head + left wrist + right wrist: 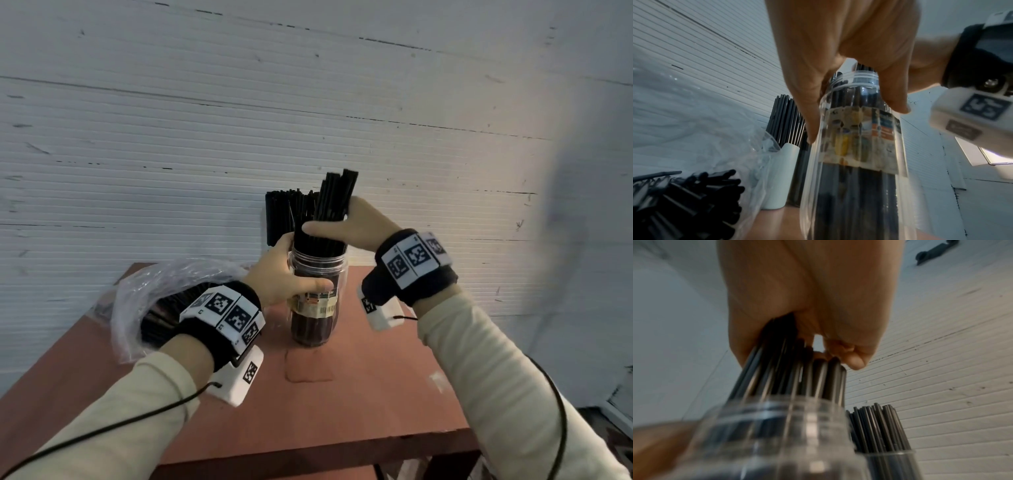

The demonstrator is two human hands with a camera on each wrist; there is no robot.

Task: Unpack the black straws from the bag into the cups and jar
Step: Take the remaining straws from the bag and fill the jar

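A clear plastic jar (317, 308) with a paper label stands in the middle of the red-brown table (359, 394). My left hand (287, 274) grips its upper part, thumb across the front; the left wrist view shows the fingers (812, 113) round the jar (855, 162). My right hand (346, 226) grips a bunch of black straws (329, 212) above the jar's mouth, their lower ends inside it. In the right wrist view the straws (797, 373) run from the hand (803, 305) into the jar (777, 434). A clear bag (154, 291) of straws lies at the left.
Behind the jar stand cups full of black straws (284, 212); a white cup (781, 178) and a clear cup (892, 464) show in the wrist views. A white ribbed wall rises right behind the table. The table's front edge (325, 448) is near me.
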